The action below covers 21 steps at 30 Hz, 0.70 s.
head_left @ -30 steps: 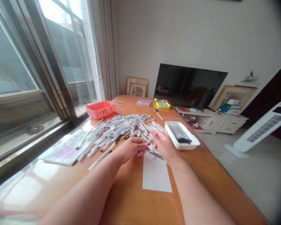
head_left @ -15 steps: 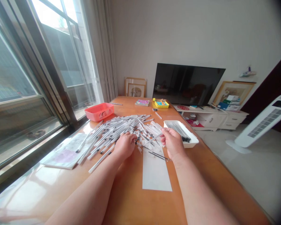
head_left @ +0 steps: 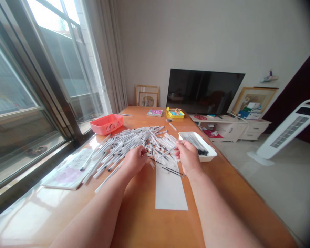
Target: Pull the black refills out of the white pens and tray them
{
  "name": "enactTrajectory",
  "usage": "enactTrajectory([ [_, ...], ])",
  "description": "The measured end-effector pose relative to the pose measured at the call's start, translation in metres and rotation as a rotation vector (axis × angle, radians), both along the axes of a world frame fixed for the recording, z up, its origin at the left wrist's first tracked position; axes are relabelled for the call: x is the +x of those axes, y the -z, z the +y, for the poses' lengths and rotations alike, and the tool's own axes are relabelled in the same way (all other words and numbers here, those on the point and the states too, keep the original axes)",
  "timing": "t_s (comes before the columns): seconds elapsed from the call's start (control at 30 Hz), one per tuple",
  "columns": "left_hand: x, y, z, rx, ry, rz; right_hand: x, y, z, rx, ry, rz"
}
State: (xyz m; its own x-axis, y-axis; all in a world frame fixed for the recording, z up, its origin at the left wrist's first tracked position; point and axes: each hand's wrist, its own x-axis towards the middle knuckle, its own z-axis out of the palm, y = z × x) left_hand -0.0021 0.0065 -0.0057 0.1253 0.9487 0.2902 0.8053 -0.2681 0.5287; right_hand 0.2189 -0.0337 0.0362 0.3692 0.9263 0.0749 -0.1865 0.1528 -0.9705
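Note:
My right hand (head_left: 187, 155) is closed on a translucent white pen barrel (head_left: 166, 152), which slants down to the left over a white paper strip (head_left: 170, 193). My left hand (head_left: 135, 158) is closed at the near edge of the pen pile, its fingertips pinched; whatever they hold is too small to name. A big heap of white pens (head_left: 129, 137), several with black ends, spreads beyond both hands. Thin black refills (head_left: 173, 171) lie across the paper strip below my right hand. Beside that hand, a white tray (head_left: 209, 158) holds clear pens with black ends.
A red plastic basket (head_left: 105, 129) stands behind the heap at the left, and a notebook (head_left: 67, 174) lies nearer. Toward the far end are a book (head_left: 155, 113) and a yellow box (head_left: 176, 113). A tower fan (head_left: 286, 131) stands on the floor to the right.
The view has turned slightly to the right. My left hand has drawn back a little from the dark small parts near its fingertips; my right hand still holds the barrel.

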Motion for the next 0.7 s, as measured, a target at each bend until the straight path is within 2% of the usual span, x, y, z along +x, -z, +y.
enactTrajectory([
  [0.2,-0.002,0.001,-0.002,-0.03,-0.034,-0.044,0.001,0.002,0.001,0.012,0.015,-0.017],
  [0.33,-0.002,0.001,-0.001,-0.03,-0.008,-0.106,0.001,0.002,0.001,-0.006,0.013,-0.026],
  [0.43,0.002,-0.002,-0.003,-0.057,0.031,-0.224,0.001,-0.001,-0.001,0.013,0.027,-0.032],
  [0.6,0.01,-0.008,-0.01,-0.213,0.127,-0.54,0.001,-0.001,-0.002,0.059,0.057,-0.053],
  [0.7,0.012,-0.011,-0.013,-0.276,0.14,-0.602,0.002,0.001,-0.001,0.058,0.068,-0.061],
])
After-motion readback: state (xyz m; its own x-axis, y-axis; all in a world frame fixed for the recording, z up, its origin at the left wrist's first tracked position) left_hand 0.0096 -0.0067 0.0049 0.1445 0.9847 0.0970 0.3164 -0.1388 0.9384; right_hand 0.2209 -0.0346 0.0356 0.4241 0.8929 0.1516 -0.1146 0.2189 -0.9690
